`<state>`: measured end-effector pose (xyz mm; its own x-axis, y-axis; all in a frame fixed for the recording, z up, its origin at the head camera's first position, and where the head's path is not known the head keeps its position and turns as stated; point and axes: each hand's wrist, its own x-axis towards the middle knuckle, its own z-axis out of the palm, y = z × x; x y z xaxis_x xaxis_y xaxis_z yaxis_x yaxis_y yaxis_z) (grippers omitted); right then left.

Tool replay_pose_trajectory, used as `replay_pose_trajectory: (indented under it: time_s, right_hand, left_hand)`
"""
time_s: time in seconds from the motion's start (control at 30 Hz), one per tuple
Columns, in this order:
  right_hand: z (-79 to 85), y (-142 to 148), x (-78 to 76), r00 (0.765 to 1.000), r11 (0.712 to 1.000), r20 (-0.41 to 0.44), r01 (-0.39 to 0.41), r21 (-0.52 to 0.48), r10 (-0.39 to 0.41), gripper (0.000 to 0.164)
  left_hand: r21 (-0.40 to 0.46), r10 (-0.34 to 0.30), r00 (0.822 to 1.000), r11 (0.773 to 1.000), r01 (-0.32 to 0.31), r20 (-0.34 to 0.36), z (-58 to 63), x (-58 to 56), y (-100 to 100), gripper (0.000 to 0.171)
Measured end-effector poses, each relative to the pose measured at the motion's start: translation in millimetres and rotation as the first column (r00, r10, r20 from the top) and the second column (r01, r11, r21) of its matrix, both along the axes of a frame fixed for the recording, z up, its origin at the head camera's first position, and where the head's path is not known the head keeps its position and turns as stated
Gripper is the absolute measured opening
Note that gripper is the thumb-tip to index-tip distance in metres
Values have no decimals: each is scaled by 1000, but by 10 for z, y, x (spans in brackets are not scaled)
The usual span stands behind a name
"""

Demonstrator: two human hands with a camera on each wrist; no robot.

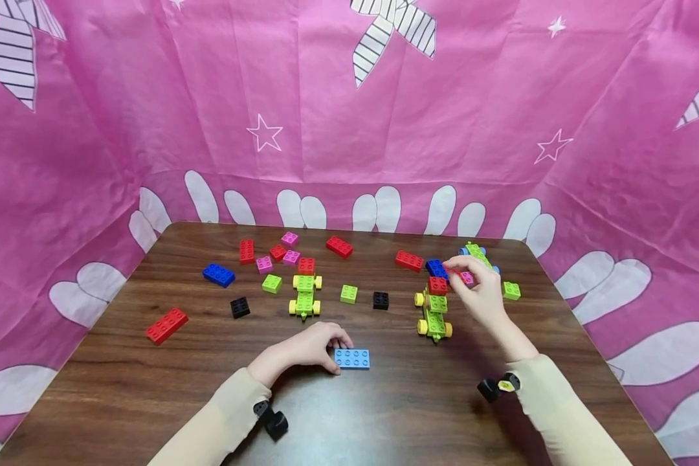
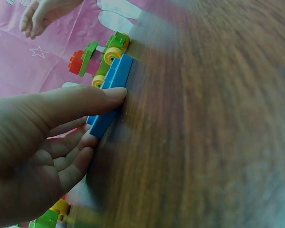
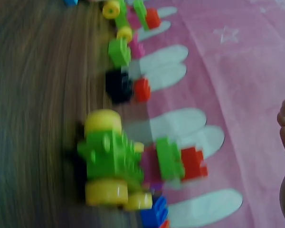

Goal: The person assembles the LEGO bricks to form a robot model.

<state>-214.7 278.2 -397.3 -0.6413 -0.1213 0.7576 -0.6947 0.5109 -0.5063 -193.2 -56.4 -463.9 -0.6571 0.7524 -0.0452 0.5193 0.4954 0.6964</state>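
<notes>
My left hand (image 1: 310, 346) pinches the left end of a light blue eight-stud brick (image 1: 356, 359), which lies low at the tabletop. In the left wrist view the thumb crosses one face of that brick (image 2: 118, 78), with fingers against the other side. My right hand (image 1: 479, 292) hovers with loosely curled fingers beside the right green car (image 1: 435, 323), and no brick shows in it in the left wrist view. This car has yellow wheels and a raised green brick topped by a red brick (image 1: 438, 285). Pink (image 1: 468, 278) and dark blue (image 1: 435, 269) bricks lie near the right fingertips.
A second yellow-wheeled green car (image 1: 305, 299) stands left of centre, and a blue-wheeled one (image 1: 477, 254) at the back right. Several loose bricks lie around them, including a black brick (image 1: 380, 300), a lime brick (image 1: 349, 294) and a long red brick (image 1: 167, 325). Pink cloth (image 1: 326, 155) surrounds the table.
</notes>
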Motion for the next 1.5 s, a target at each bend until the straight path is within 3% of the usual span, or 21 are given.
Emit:
replay_pose_trajectory:
  time_s: [0.2, 0.4, 0.6, 0.83, 0.97, 1.5]
  right_hand:
    - [45, 78, -71, 996, 998, 65, 56, 29, -58, 23]
    - [-275, 436, -381, 970, 981, 229, 40, 188, -83, 33]
    - [-392, 656, -573, 919, 947, 384, -46, 318, -84, 50]
    - [-389, 759, -651, 830, 928, 552, -144, 342, -75, 65]
    - [-407, 818, -714, 799, 917, 594, -163, 365, -95, 71]
    - [-524, 957, -946, 718, 872, 684, -245, 423, -130, 88]
  left_hand:
    - [10, 5, 1000, 1000, -6, 19, 2, 3, -5, 42]
    - [27, -5, 1000, 1000, 4, 26, -11, -9, -12, 42]
    - [31, -8, 1000, 1000, 7, 18, -14, -6, -12, 42]
    - [24, -8, 1000, 1000, 8, 15, -21, -6, -9, 42]
    - [30, -8, 1000, 1000, 7, 18, -12, -1, -7, 42]
    - [36, 2, 999, 999, -4, 45, -49, -14, -4, 42]
